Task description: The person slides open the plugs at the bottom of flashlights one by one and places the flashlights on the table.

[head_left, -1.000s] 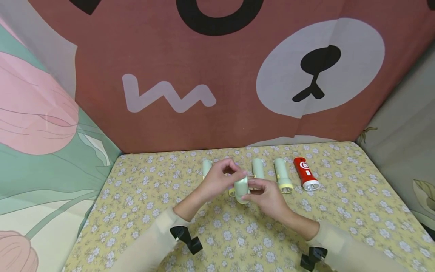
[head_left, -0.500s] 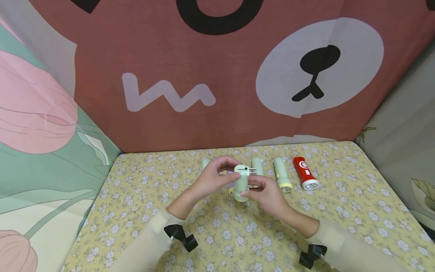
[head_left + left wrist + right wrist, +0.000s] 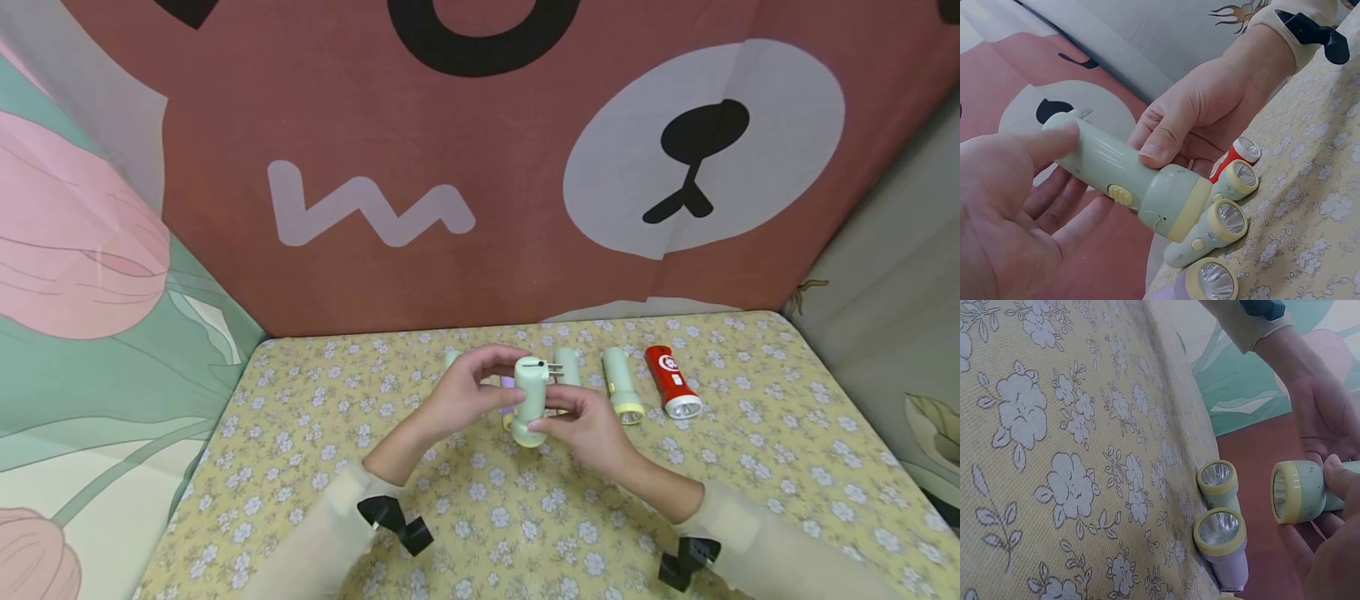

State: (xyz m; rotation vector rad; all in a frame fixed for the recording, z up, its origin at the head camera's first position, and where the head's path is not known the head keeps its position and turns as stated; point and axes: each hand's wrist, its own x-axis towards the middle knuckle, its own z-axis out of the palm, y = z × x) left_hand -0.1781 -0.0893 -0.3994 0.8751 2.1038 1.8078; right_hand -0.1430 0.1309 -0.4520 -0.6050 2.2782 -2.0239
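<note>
A pale green flashlight (image 3: 531,396) with a yellow rim is held up over the table between both hands. My left hand (image 3: 467,398) grips it near the tail end, thumb on the near side and fingers behind. Lower down, by the head, my right hand (image 3: 596,429) pinches it between thumb and fingers. Two metal plug prongs (image 3: 556,370) stick out to the right from its tail. In the left wrist view a yellow slide switch (image 3: 1120,194) shows on its side. The right wrist view shows its lens (image 3: 1280,492).
Behind the hands lie a purple flashlight (image 3: 507,385), partly hidden, and a green one (image 3: 451,358), mostly covered by the left hand. Two more green flashlights (image 3: 567,367) and a red one (image 3: 672,382) lie to the right. A floral cloth (image 3: 525,533) covers the table.
The flashlight has turned so its tail end and prongs show, and it now stands more upright. My left thumb has moved from the tail's top down to its side. The right hand hardly moved.
</note>
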